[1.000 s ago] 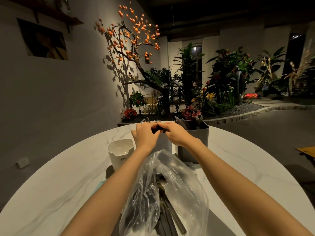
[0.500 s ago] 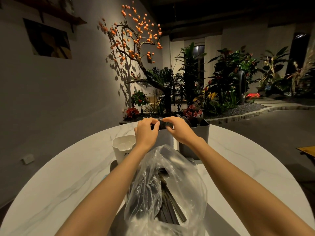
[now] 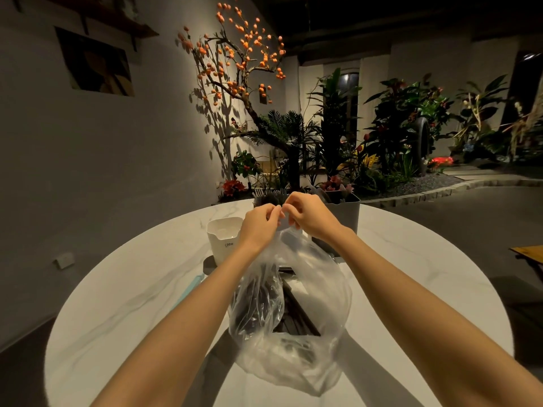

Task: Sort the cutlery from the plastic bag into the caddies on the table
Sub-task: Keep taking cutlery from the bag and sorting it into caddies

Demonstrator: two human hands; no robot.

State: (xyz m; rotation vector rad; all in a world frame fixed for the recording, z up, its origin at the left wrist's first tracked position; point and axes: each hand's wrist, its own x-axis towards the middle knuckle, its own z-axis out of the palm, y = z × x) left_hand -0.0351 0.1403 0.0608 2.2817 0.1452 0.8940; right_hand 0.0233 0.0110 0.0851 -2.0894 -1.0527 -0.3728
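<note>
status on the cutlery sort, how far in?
Partly done: forks stand in the middle caddy, and utensils in the grey caddy. Now both hands pinch the bag's top. Left: dark cutlery inside it; the white caddy looks empty.

This looks like a dimly lit restaurant or café dining room with an indoor garden. A round, white marble-patterned surface (image 3: 123,292) stands in the foreground, carrying a white caddy (image 3: 224,239) and a grey caddy (image 3: 345,214) that holds cutlery, as in table service. Behind it a spotlit decorative tree with orange fruit (image 3: 238,54) throws its shadow on a plain grey wall, where a framed picture (image 3: 95,64) hangs under a shelf. Dense tropical plants and red flowers (image 3: 402,127) fill a gravel bed (image 3: 426,183) edged with a stone kerb, beside a dark floor. The ceiling is dark
</note>
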